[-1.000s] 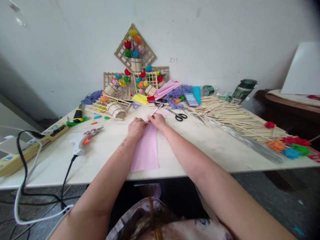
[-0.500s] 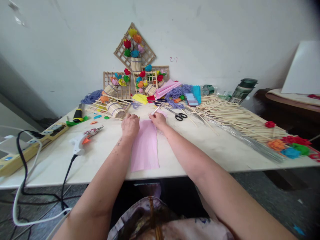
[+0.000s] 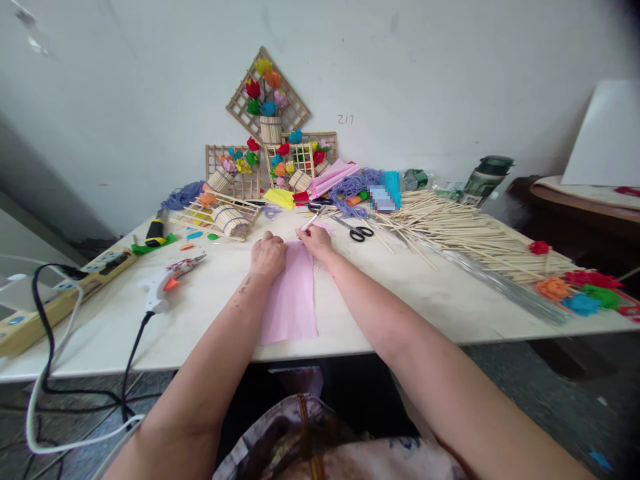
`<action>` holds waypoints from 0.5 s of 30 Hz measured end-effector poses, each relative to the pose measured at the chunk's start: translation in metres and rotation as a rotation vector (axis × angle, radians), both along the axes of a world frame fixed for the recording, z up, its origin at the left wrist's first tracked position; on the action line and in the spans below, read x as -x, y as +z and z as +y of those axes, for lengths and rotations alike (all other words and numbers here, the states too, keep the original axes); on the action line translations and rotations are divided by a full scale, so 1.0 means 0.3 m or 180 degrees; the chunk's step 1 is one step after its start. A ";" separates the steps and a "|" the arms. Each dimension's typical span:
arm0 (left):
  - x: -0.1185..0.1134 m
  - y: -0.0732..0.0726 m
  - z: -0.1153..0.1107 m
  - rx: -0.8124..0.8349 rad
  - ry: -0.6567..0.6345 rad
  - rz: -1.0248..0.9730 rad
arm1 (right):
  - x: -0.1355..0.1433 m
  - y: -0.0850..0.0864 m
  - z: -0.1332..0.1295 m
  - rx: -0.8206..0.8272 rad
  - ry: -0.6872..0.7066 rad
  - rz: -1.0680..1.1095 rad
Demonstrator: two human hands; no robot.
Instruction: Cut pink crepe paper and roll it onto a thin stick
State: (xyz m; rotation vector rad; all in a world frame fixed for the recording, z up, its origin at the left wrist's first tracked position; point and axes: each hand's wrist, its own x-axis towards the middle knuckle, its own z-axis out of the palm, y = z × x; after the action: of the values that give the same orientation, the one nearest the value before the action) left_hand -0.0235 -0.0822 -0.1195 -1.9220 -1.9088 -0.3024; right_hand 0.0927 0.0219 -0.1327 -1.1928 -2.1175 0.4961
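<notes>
Your left hand (image 3: 269, 256) and right hand (image 3: 315, 241) are just apart, both at the far end of the pink paper (image 3: 291, 303). The left hand is bent over the paper's far left corner with its fingers curled; whether it pinches the sheet, I cannot tell. Your right hand is closed on a slim white tool (image 3: 310, 221), which tilts up and away from you, at the paper's far right corner.

The paper lies flat on the table (image 3: 200, 320), lengthwise from your hands towards the near edge, left of the middle.

To the left of your left forearm lies the glue gun (image 3: 159, 288), its nozzle pointing right, and beyond it the yellow-and-black handle (image 3: 156, 230). The power strip (image 3: 55, 301) runs along the left edge. Beyond your right hand, a little to the right, lie the black scissors (image 3: 358, 233), slightly open.

Sticks (image 3: 460, 227) spread from the far edge down the right side, with wires (image 3: 505, 290) along their near side. Paper flowers (image 3: 580, 303) sit at the near right corner. Along the far edge are purple yarn (image 3: 357, 187), folded pink sheets (image 3: 334, 177) and small lattices (image 3: 233, 160) with flowers. The green bottle (image 3: 485, 181) stands tilted at the far right corner.
</notes>
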 end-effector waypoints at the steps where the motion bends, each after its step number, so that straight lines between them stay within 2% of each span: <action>1: 0.001 -0.001 0.001 0.0008 -0.0018 -0.0005 | 0.000 0.000 0.000 -0.0008 -0.0007 -0.0017; 10: 0.006 0.006 0.004 0.0123 0.0000 -0.0041 | -0.002 0.012 -0.012 -0.0033 -0.0006 -0.0068; 15: 0.022 0.006 -0.007 0.0294 0.0018 -0.0276 | -0.002 0.014 -0.014 -0.0043 0.0008 -0.0089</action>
State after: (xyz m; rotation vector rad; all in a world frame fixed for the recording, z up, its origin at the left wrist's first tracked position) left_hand -0.0301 -0.0843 -0.1178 -1.9923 -2.0159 -0.3055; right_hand 0.0935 0.0177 -0.1286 -1.1963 -2.1429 0.4681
